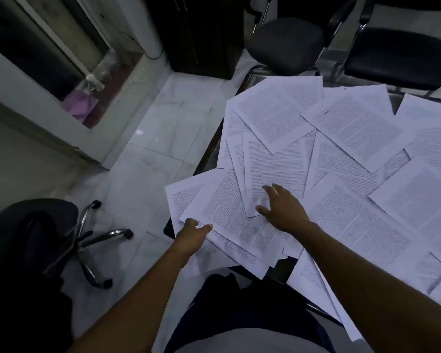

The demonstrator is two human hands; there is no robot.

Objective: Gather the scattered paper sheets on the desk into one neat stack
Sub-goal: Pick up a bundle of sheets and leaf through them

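Sheets (341, 138) cover the worktop (209, 151), overlapping at all angles, some overhanging the near-left edge. My left hand (192, 234) holds the corner of the overhanging ones; its fingers look curled around the edge, though dim light blurs this. My right hand (281, 207) lies flat on a sheet, fingers spread. I judge the paper light, floppy and slippery, apt to slide or crease. I'd press flat and drag inward, then take the gathered edges between both hands.

Matt printed paper sheets (351, 128), glossy floor (163, 128)
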